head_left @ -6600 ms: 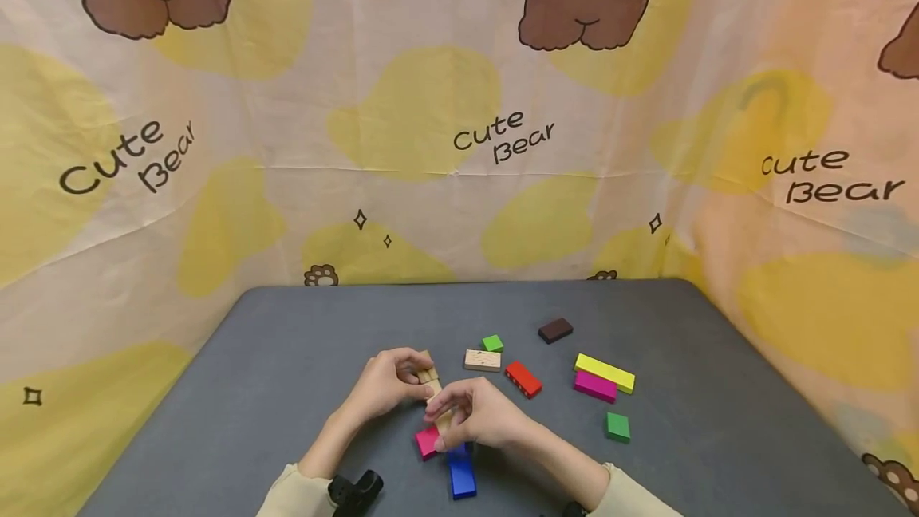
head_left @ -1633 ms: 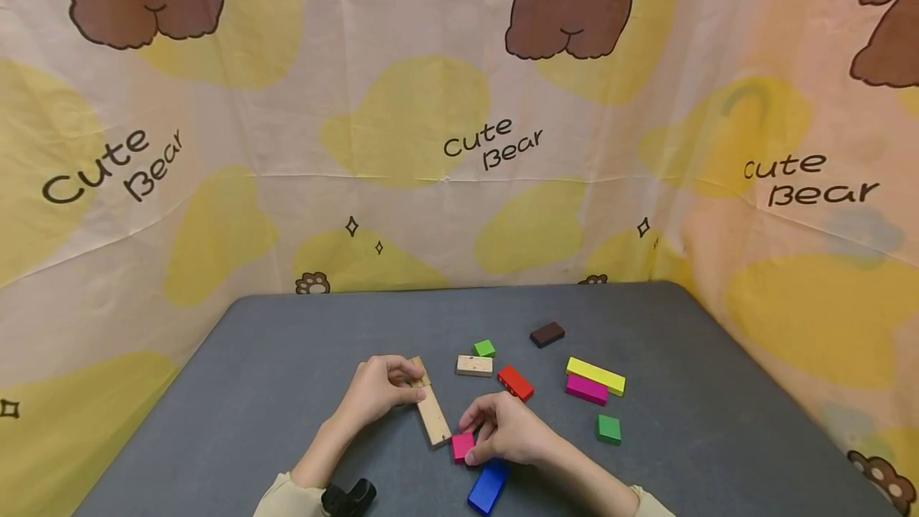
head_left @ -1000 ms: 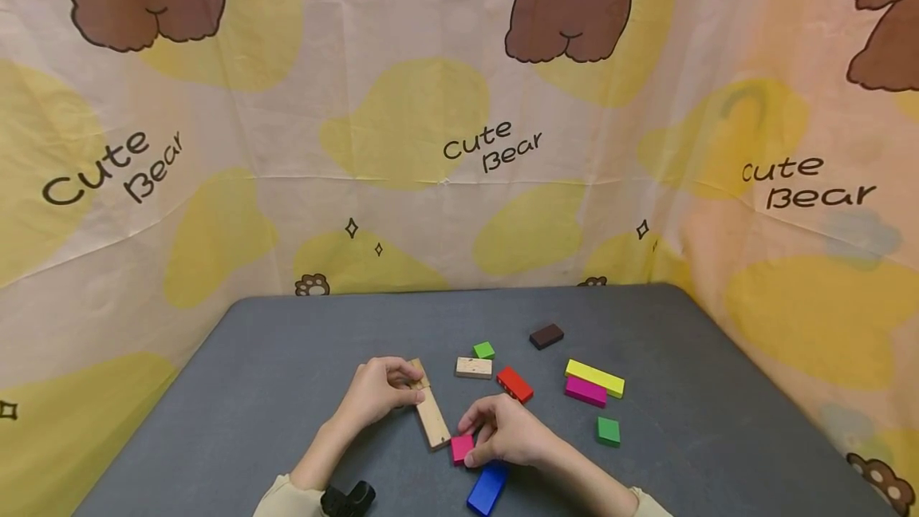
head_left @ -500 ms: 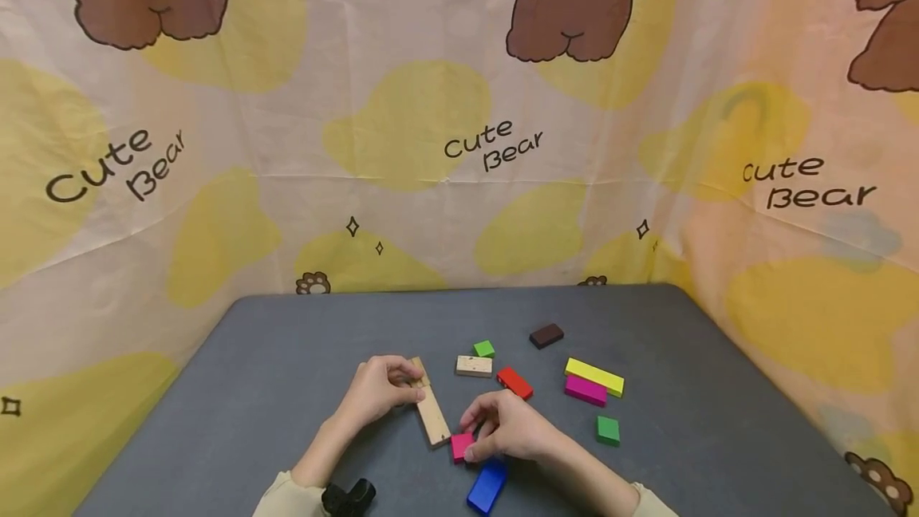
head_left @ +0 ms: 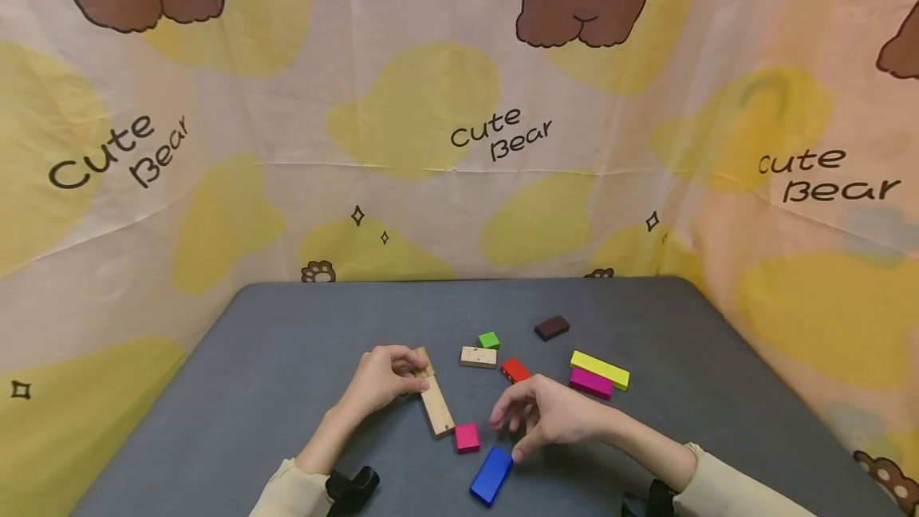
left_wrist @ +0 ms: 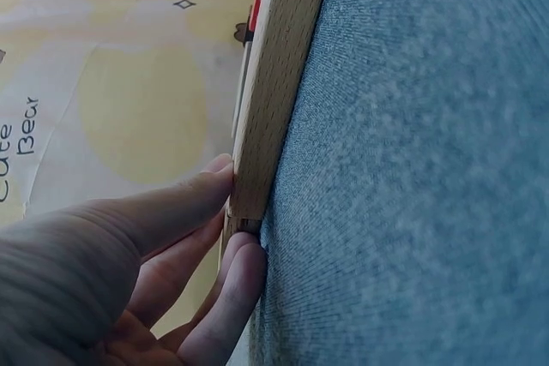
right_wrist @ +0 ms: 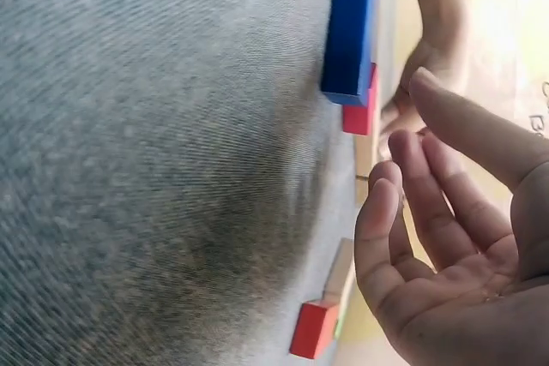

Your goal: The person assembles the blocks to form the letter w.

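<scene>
My left hand (head_left: 384, 377) pinches the plain wooden blocks where they meet end to end: a long one (head_left: 436, 412) and a shorter one (head_left: 424, 357) partly hidden by the fingers. A pink block (head_left: 467, 438) lies against the near end of the long wooden block. My right hand (head_left: 549, 413) hovers to the right of the pink block, fingers loosely bent and nothing between them. Just below its thumb lies a blue block (head_left: 491, 475). In the left wrist view, the thumb (left_wrist: 210, 190) touches the long block's edge.
Behind the hands lie a pale wooden block (head_left: 478, 357), a light green block (head_left: 488, 340), a red block (head_left: 514, 369) and a dark brown block (head_left: 551, 328). Farther right, a yellow block (head_left: 600, 369) touches a magenta one (head_left: 591, 383). A patterned cloth hangs behind the grey table (head_left: 301, 333).
Earlier the right hand held the long wooden block, then the pink block at its end. It has now let go of the pink block and moved right. The left hand stays put.
</scene>
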The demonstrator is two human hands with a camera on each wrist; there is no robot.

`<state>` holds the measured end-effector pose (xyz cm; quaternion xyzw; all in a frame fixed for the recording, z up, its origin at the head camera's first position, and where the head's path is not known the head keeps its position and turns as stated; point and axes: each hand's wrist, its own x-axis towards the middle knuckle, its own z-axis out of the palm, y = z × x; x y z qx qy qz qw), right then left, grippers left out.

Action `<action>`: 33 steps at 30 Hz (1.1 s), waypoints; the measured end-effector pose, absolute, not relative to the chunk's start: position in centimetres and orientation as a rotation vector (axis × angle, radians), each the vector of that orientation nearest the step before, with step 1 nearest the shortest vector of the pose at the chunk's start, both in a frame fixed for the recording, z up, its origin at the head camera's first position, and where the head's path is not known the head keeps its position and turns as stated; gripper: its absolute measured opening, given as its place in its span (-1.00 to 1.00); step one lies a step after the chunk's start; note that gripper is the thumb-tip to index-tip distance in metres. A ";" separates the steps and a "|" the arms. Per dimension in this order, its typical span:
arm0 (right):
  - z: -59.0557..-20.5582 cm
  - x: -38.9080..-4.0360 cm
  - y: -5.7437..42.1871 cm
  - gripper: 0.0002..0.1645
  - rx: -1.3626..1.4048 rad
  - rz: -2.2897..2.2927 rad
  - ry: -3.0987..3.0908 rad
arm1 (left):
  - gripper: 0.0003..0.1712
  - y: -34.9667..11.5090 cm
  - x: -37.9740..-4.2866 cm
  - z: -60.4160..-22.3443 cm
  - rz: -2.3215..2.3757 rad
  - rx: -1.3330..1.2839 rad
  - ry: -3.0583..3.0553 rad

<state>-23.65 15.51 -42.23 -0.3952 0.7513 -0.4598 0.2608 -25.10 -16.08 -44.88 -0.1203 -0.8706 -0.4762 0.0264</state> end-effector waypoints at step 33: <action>-43.5 -26.4 16.9 -0.67 -0.970 -1.154 2.196 | -0.73 -16.2 -24.9 -44.9 -1.478 -0.414 -2.680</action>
